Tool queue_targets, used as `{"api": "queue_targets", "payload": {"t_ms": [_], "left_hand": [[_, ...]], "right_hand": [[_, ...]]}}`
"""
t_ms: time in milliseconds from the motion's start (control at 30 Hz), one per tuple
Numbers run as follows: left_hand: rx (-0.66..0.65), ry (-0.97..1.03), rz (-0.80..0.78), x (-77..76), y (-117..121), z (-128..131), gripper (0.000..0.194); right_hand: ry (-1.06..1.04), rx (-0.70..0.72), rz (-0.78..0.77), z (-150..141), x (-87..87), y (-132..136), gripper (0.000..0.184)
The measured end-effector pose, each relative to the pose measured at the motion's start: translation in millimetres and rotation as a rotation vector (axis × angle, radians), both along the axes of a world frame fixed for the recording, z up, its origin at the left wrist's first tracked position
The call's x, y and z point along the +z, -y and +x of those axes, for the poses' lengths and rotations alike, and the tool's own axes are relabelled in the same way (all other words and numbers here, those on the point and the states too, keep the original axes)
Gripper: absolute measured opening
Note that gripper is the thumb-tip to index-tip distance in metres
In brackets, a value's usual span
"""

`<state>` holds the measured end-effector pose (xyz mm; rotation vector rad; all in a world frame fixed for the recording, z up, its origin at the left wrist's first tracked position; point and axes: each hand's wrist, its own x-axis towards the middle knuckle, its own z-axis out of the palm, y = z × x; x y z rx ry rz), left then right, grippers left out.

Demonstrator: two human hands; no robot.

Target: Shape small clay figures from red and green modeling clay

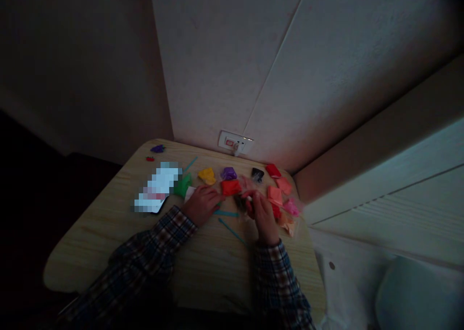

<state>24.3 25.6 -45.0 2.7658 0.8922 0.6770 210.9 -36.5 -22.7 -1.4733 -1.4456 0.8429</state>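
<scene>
My left hand point(203, 205) lies low over the table with its fingers stretched to the right. A white piece point(189, 193) shows beside it, and a bit of green shows under the fingertips. My right hand point(262, 215) has thumb and fingers pinched together around something small, too dark to make out. Just left of the right hand is a red clay packet point(231, 187). A salmon packet point(275, 195) lies to its right. In front of the hands are a flat blue strip point(226, 214) and a thin blue stick tool point(232, 231).
Several clay packets lie around, among them yellow point(207, 176), purple point(229, 173), black point(257, 175) and green point(183, 185). A phone point(157, 189) with a blurred screen lies left, near small grape point(157, 149) and red point(150, 159) figures. Behind the table point(97, 223) is a wall socket point(235, 142).
</scene>
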Motion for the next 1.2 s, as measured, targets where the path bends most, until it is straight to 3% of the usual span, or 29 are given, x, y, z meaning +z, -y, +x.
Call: {"api": "queue_targets", "payload": {"t_ms": [100, 167, 367, 600, 833, 1200], "left_hand": [[0.022, -0.023, -0.001, 2.6, 1, 0, 0.024], [0.040, -0.025, -0.003, 5.3, 1, 0, 0.024], [0.110, 0.004, -0.009, 10.7, 3, 0, 0.023], [0.112, 0.079, -0.015, 8.9, 3, -1, 0.025], [0.125, 0.193, 0.013, 13.7, 3, -3, 0.026], [0.028, 0.444, -0.127, 17.5, 16, 3, 0.024]], "right_hand": [[0.055, 0.063, 0.008, -5, -3.0, -1, 0.028], [0.145, 0.100, 0.002, -10, -3.6, -2, 0.029], [0.402, 0.049, 0.021, -16, -0.6, -2, 0.012], [0.562, 0.060, 0.100, -24, -7.9, -1, 0.008], [0.120, -0.049, 0.088, -20, -8.0, -4, 0.007], [-0.288, -0.015, 0.012, -36, 7.5, -11, 0.022]]}}
